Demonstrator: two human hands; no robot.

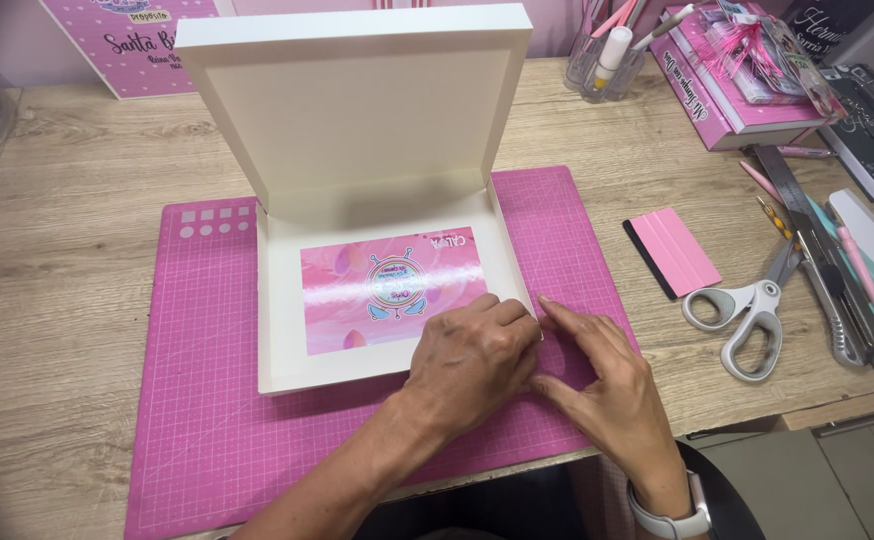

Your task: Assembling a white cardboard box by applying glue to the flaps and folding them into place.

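White shallow box (279, 300) lies open on pink cutting mat (197, 400), lid upright, pink printed sheet (392, 288) flat inside. Left hand (472, 360) presses box's near right corner, fingers curled, gripping nothing; right hand (607, 385) just beside, fingertips on mat.

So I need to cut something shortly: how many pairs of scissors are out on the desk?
1: grey-handled scissors lie on the desk right of the pink mat, beside the pink squeegee. Others may hide in the pen cup.
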